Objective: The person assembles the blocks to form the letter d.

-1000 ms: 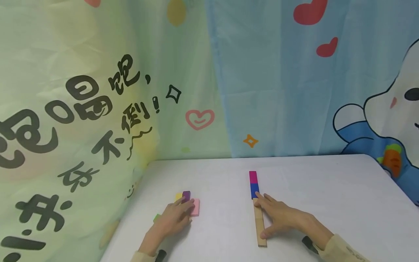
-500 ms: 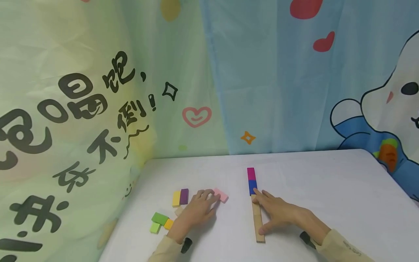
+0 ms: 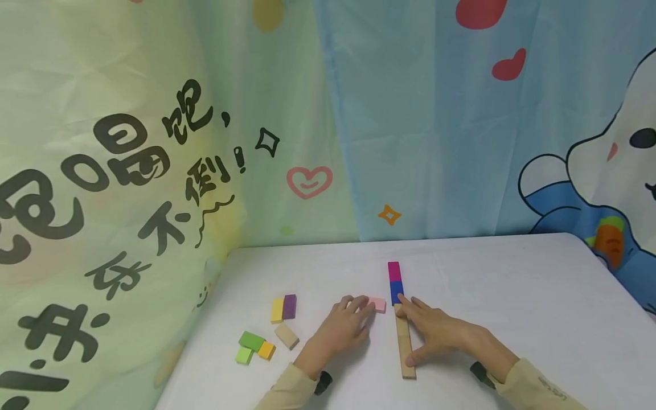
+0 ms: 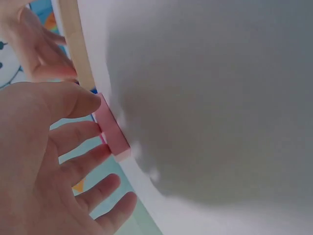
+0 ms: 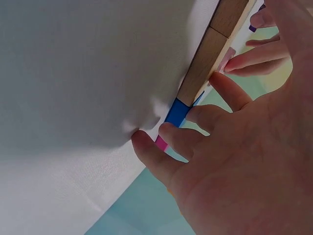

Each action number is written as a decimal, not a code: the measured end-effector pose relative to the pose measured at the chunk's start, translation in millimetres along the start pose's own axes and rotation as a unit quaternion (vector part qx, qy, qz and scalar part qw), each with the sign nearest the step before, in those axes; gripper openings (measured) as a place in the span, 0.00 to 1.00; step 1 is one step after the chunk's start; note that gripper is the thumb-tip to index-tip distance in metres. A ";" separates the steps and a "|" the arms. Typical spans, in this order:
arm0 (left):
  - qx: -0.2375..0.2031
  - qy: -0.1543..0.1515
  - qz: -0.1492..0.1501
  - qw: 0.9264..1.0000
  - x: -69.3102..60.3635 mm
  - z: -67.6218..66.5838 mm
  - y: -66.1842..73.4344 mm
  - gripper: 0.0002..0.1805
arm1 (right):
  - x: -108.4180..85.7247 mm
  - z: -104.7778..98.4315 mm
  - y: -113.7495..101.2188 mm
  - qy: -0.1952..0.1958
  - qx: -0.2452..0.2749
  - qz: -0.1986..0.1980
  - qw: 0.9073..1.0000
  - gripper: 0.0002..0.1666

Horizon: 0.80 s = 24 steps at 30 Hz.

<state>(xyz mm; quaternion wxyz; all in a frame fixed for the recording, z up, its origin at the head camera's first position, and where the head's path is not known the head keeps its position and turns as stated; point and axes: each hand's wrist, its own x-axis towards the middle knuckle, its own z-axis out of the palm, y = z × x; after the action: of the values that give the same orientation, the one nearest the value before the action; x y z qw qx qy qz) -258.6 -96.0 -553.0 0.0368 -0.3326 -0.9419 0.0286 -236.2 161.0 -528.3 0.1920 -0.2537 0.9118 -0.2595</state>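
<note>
My left hand [image 3: 340,329] pinches a pink block [image 3: 378,305] by its left end, just short of the row of blocks. In the left wrist view, the thumb lies on one side of the pink block [image 4: 112,128] and fingertips touch the other. That row runs away from me: plain wooden blocks [image 3: 404,347] nearest, then a blue block [image 3: 397,292], then a magenta block [image 3: 394,271] at the far end. My right hand [image 3: 443,331] spans the row's right side with spread fingers. Its thumb touches the wood near the front, and its fingertips reach the joint with the blue block [image 5: 177,112].
Loose blocks lie at the left of the white table [image 3: 487,273]: yellow [image 3: 277,311], purple [image 3: 289,306], plain wood [image 3: 286,336], green [image 3: 251,340], light green [image 3: 244,356] and orange [image 3: 266,350]. A printed curtain [image 3: 400,114] hangs behind the table.
My left hand has moved right from the loose blocks, bringing the pink block close to the row and turning it crosswise. The right hand stays at the row. The head view shifted slightly.
</note>
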 end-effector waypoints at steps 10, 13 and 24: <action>0.027 0.013 0.015 0.999 5.4 0.4 11.5 0.27 | 1.7 0.3 -0.1 0.006 -0.005 -0.006 1.000 0.60; 0.026 0.018 0.017 0.999 4.5 0.2 12.3 0.27 | 1.6 -0.2 0.1 0.005 -0.007 -0.001 1.000 0.63; 0.020 -0.010 0.006 1.000 6.0 -2.0 13.9 0.29 | 2.4 -0.7 0.5 0.003 -0.009 0.001 1.000 0.69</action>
<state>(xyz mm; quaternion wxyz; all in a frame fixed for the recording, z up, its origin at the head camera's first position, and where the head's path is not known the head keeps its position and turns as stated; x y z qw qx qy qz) -254.4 -81.4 -551.8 0.0342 -0.3369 -0.9395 0.0510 -238.6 160.3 -528.6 0.1869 -0.2535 0.9151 -0.2520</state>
